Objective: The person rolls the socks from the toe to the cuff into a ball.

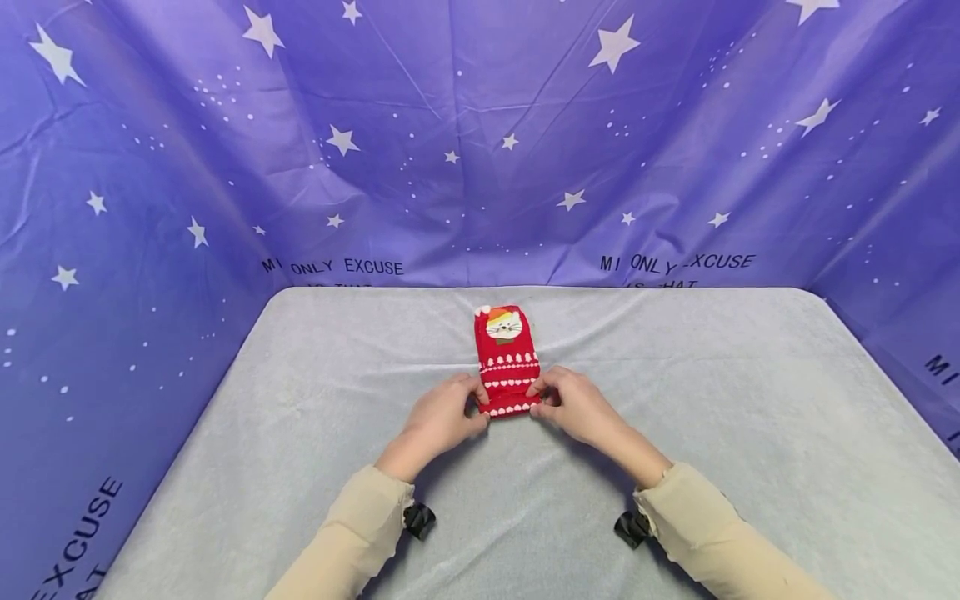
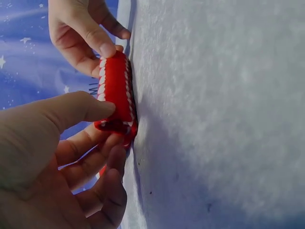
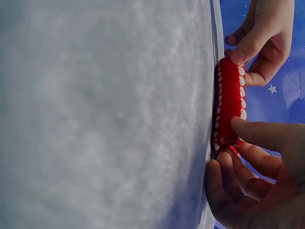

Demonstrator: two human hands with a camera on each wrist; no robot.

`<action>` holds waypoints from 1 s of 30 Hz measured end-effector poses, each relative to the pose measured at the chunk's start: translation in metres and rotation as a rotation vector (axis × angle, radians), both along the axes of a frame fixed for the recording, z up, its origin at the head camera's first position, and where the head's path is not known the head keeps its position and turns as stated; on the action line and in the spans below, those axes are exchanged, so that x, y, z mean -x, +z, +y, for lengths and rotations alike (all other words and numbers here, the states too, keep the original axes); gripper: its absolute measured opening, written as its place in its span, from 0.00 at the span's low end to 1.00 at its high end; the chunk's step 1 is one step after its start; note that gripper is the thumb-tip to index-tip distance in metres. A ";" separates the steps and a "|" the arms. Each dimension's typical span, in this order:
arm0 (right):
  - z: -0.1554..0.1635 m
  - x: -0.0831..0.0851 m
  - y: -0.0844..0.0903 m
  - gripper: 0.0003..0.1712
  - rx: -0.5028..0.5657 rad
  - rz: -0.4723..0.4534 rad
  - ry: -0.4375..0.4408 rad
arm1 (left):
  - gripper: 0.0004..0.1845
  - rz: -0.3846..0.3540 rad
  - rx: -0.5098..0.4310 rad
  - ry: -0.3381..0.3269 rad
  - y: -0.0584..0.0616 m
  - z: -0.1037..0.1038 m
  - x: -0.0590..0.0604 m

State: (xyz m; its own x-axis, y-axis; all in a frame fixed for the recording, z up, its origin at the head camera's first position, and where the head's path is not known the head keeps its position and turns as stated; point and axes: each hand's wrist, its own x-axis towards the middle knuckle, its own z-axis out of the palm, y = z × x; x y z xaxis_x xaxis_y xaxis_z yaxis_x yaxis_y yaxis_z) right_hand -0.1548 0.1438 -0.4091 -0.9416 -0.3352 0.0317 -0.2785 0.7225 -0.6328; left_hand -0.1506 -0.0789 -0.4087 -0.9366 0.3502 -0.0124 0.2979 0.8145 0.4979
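Note:
A red knitted sock (image 1: 510, 346) lies flat near the middle of the table, its patterned front up. It carries a white cat face at the far end and rows of white trees and hearts. The near end is folded over into a thick band, seen as a red roll (image 2: 116, 78) in the left wrist view. My left hand (image 1: 446, 412) pinches the left corner of this fold between thumb and fingers. At the right corner, my right hand (image 1: 581, 408) pinches the same fold. The sock's underside is hidden.
A grey cloth covers the table (image 1: 315, 400), whose far edge meets a purple curtain (image 1: 465, 167) with white stars and lettering. Curtain also hangs on the left and right sides. Black devices (image 1: 418, 521) sit at both wrists, beside the beige sleeves (image 1: 352, 525).

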 end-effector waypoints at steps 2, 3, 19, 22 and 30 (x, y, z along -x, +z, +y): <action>0.000 0.002 0.000 0.07 0.004 0.004 -0.006 | 0.07 -0.009 -0.027 0.009 0.000 -0.001 0.002; 0.000 0.002 -0.001 0.07 0.004 0.005 -0.011 | 0.07 -0.015 -0.043 0.016 0.000 -0.002 0.003; -0.004 0.017 0.000 0.04 0.003 0.013 -0.081 | 0.06 -0.079 -0.170 0.185 -0.001 0.001 0.017; -0.006 0.020 -0.001 0.08 0.001 0.026 -0.078 | 0.08 -0.047 -0.151 0.185 -0.001 0.003 0.019; -0.011 0.020 0.001 0.09 -0.035 0.129 -0.066 | 0.08 0.078 -0.067 0.147 0.000 0.008 0.017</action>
